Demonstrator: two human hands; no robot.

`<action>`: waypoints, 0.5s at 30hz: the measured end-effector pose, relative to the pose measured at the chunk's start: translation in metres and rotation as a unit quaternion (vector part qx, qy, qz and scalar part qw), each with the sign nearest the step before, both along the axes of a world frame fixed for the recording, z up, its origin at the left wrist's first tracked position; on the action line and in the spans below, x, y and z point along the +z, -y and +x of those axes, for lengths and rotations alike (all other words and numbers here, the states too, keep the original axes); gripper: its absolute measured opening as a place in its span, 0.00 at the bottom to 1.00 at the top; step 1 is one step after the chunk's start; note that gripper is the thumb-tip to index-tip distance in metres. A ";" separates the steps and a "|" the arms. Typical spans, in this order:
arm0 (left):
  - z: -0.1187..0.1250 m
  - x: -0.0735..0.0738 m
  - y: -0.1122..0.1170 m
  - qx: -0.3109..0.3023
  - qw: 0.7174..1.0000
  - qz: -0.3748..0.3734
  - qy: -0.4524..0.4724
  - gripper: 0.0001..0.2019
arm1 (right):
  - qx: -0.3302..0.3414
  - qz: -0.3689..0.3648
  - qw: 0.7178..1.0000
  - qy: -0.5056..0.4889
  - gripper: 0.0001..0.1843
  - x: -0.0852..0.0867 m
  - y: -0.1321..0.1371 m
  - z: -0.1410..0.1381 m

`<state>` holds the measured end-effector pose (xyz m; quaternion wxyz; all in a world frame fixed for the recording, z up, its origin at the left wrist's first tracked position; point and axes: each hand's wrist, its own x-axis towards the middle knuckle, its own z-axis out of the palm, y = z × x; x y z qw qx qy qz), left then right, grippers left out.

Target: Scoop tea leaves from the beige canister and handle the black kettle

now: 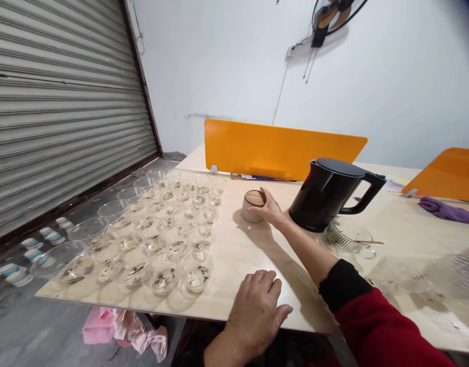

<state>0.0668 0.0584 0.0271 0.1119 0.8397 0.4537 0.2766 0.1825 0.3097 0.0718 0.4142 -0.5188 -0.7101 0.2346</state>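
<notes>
A small pale canister (251,214) with a wooden lid stands upright on the light wooden table (234,265). My right hand (270,207) reaches across and grips it from its right side, thumb in front and fingers behind. At the table's front edge, my left hand (257,306) lies palm down, holding nothing, its fingers slightly bent and the thumb apart. Many clear plastic cups (198,275) with dark dry leaf-like bits in the bottom fill the table's left side. Just right of the canister stands a black electric kettle (318,196), its handle to the right.
Behind the canister runs an orange divider (280,150). A glass bowl (345,235) with a thin stick sits beside the kettle, near stacked clear cups (398,275). A purple cloth (446,210) lies far right. White bottles (53,235) and pink cloths (100,326) are below the table's left side.
</notes>
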 end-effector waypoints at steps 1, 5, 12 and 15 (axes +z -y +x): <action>0.000 0.000 0.000 -0.001 1.000 -0.001 0.001 0.15 | -0.003 0.002 1.000 -0.002 0.59 -0.001 -0.001 0.000; -0.001 -0.001 0.001 -0.003 1.000 -0.002 0.001 0.17 | -0.016 0.009 1.000 0.001 0.57 -0.001 -0.002 0.000; 0.000 -0.001 0.001 0.003 1.000 -0.001 -0.008 0.20 | -0.044 0.022 0.999 0.010 0.54 0.002 0.008 0.008; 0.001 0.001 0.001 -0.002 1.000 -0.001 -0.002 0.17 | -0.047 0.020 0.999 -0.002 0.54 0.002 0.010 0.012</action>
